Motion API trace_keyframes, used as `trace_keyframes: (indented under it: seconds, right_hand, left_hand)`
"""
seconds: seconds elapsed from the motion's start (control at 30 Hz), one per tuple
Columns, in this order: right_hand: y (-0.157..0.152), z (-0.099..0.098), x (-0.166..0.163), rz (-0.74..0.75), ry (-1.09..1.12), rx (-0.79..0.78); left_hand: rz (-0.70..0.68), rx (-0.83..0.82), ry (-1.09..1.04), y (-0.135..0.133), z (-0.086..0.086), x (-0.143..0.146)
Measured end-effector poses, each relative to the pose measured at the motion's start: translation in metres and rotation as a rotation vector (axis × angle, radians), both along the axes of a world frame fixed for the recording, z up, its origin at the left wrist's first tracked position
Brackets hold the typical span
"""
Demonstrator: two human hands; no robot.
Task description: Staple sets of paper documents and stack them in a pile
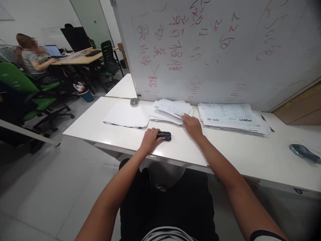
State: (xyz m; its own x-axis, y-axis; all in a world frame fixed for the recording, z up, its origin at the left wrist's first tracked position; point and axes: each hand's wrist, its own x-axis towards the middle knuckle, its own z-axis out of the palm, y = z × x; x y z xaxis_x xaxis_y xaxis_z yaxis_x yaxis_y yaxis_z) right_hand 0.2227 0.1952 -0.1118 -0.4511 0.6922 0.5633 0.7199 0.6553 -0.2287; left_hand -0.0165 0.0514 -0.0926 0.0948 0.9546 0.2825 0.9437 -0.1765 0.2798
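My left hand [150, 139] is wrapped round the rear of a black stapler [166, 135], which lies on the white table near its front edge. Its nose points right. At the middle paper stack [167, 118], my right hand [192, 126] has its fingertips closed on the right edge of the top sheet [173, 108], which bows up a little. Another printed paper stack [227, 115] lies to the right of that hand. Left of the middle stack is a flatter pile of blank-faced white paper [127, 115].
A whiteboard [175, 43] with red writing stands along the table's [85, 113] back edge. A grey computer mouse [134, 102] sits beyond the left pile. At right are a dark glossy object [304, 153] and a cardboard box [301, 103]. Another person [37, 62] sits at a far desk.
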Motion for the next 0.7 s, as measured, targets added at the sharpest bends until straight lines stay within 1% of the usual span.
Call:
trace_keyframes:
  seconds: [0.13, 0.5, 0.6, 0.7]
  right_hand:
    - [-0.0014, -0.0027, -0.0068, 0.031, -0.092, -0.067]
    - [0.0042, -0.0052, -0.0050, 0.023, -0.118, -0.185]
    - [0.0035, -0.0053, -0.0056, 0.016, -0.153, -0.124]
    - [-0.0003, -0.0039, -0.0070, 0.048, -0.254, 0.020]
  left_hand:
    - [0.005, 0.005, 0.003, 0.0002, 0.0002, 0.0007]
    - [0.012, 0.015, 0.014, -0.0001, -0.0001, 0.0004]
    - [0.014, 0.006, 0.018, 0.0001, 0.0002, 0.0009]
    - [0.016, 0.001, 0.022, -0.0003, 0.0011, 0.0016]
